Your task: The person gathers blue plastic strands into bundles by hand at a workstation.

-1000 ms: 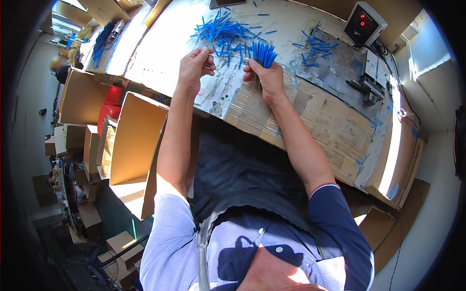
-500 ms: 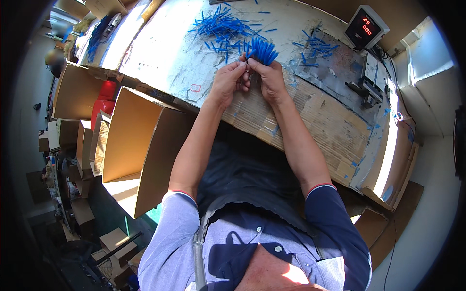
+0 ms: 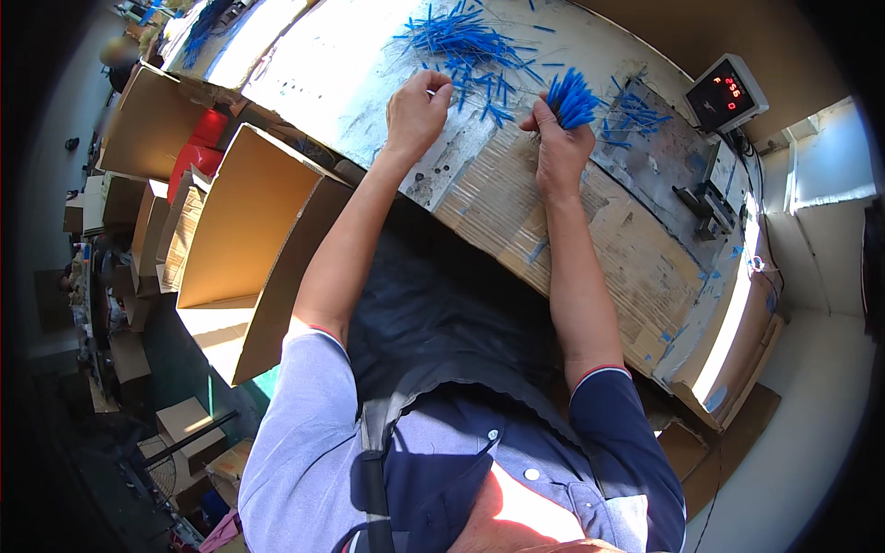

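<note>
My right hand (image 3: 563, 157) grips a bundle of thin blue brush-like sticks (image 3: 572, 98), its blue ends fanned upward and thin wire-like stems showing below. To its left, my left hand (image 3: 417, 115) hovers over the worktable (image 3: 346, 92) with thumb and forefinger pinched together. Whatever is in that pinch, if anything, is too small to make out. Just beyond the left hand lies a loose pile of the same blue sticks (image 3: 461, 39). A smaller scatter of them (image 3: 636, 115) rests to the right of the bundle.
A box with a red-digit display (image 3: 726, 94) stands at the far right, near a dark metal fixture (image 3: 712, 198). Flattened cardboard (image 3: 608, 235) covers the table's near edge. An open cardboard carton (image 3: 249, 221) stands left of my left forearm. Another person (image 3: 118, 57) is far left.
My hands have parted: the right has moved right with the bundle, the left has moved left and away from it. The whole view has shifted slightly.
</note>
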{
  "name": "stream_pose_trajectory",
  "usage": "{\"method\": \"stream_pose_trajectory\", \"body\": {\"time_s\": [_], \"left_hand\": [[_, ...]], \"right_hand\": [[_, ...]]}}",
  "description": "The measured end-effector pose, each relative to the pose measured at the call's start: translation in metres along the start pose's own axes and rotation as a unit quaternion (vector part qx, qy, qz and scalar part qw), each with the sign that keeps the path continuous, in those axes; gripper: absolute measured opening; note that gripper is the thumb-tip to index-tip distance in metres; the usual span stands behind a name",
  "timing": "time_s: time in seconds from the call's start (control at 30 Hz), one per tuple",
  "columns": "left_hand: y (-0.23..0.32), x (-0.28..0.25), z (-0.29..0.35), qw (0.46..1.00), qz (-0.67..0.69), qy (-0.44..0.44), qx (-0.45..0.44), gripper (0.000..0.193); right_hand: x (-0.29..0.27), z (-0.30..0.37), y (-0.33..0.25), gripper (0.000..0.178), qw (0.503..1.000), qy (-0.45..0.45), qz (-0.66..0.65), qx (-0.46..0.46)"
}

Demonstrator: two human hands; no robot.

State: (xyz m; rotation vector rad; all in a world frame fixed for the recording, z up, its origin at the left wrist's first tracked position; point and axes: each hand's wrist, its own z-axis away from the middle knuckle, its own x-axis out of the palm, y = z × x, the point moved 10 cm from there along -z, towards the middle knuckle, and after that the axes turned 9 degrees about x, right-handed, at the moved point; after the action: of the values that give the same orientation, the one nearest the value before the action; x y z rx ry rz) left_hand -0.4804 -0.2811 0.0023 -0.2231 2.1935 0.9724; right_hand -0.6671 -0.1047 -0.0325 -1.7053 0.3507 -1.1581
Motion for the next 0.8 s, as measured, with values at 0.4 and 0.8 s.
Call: {"method": "stream_pose_trajectory", "body": {"time_s": [0.4,0.8], "left_hand": [[0.004,0.019,-0.023,0.936,-0.259,-0.117,0.208,0.012],[-0.013,0.029,-0.015,0.938,-0.250,-0.150,0.188,0.015]], "right_hand": [[0.000,-0.004,0.032,0.014,0.989,-0.020,0.068,0.128],[-0.001,-0.005,0.034,0.016,0.989,-0.013,0.051,0.135]]}}
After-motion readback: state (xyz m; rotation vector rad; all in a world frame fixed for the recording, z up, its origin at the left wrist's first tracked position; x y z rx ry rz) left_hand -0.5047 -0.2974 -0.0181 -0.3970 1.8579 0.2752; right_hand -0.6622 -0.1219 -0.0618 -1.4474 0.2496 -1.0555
